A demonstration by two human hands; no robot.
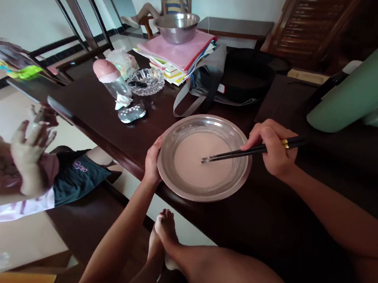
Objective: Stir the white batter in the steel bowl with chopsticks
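Note:
A wide steel bowl (166, 176) rests on the dark wooden table, near its front edge. Inside it is a smooth, pale pinkish batter-like liquid (202, 171). My left hand (153, 160) grips the bowl's left side by the rim, its fingers partly hidden beneath. Above the bowl's right rim, my right hand (272, 146) is closed around a pair of black chopsticks (240, 153) with gold bands. Their tips, coated with a bit of the mixture, meet the liquid's surface near the middle.
Beyond the bowl are a grey-black bag (233, 79), a glass ashtray (147, 82), a pink-capped bottle (108, 76) and a small grey device (132, 113). Another steel bowl (176, 29) tops a stack of books. A green cylinder (358, 85) stands right. Another person's hands (32, 143) are at left.

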